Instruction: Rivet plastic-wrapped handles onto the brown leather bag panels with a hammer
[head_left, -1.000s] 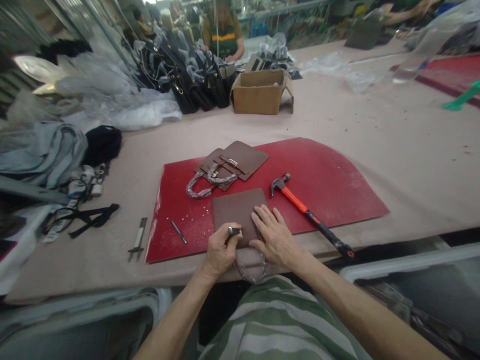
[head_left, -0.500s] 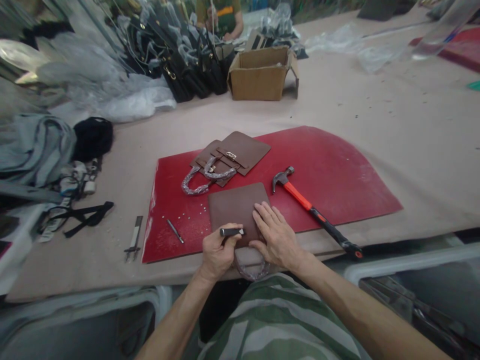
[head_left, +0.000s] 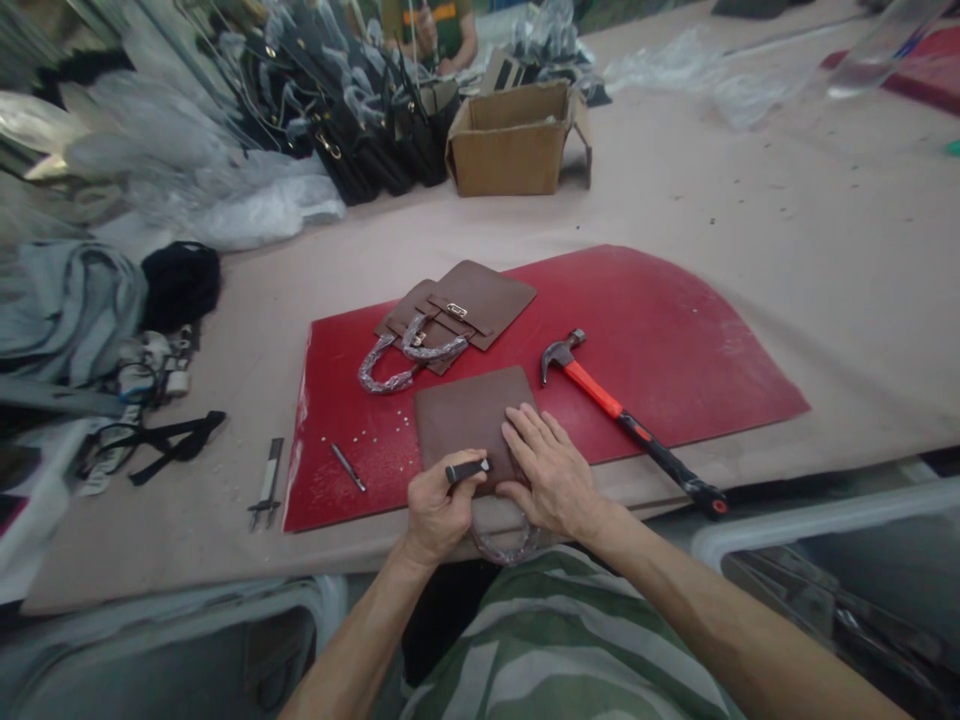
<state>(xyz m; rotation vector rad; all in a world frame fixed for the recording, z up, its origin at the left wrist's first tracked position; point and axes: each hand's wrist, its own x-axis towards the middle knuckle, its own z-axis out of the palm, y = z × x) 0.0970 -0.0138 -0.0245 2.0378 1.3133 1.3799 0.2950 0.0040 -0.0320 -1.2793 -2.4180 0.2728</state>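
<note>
My left hand (head_left: 441, 508) is closed round a small black tool with a pale metal end (head_left: 466, 469). The tool is over the lower part of a brown leather bag panel (head_left: 465, 410); whether its end touches the leather I cannot tell. Flat on the right side of that panel rests my right hand (head_left: 551, 475), fingers stretched out. A plastic-wrapped bag handle (head_left: 504, 552) hangs at the panel's near edge, over the table edge. To the right, a claw hammer (head_left: 616, 412) with an orange and black handle lies across the red mat (head_left: 667, 330).
Beyond the panel lie brown bag panels (head_left: 499, 295) with wrapped handles. A metal punch (head_left: 349, 468) and dividers (head_left: 265, 487) are at left. Farther back stand a cardboard box (head_left: 506, 150) and black bags (head_left: 349, 150). Another person (head_left: 457, 40) sits behind. Grey bins (head_left: 330, 600) flank me below.
The black tool has tilted slightly in my left hand. My right hand stays on the panel. The whole view has shifted a little.
</note>
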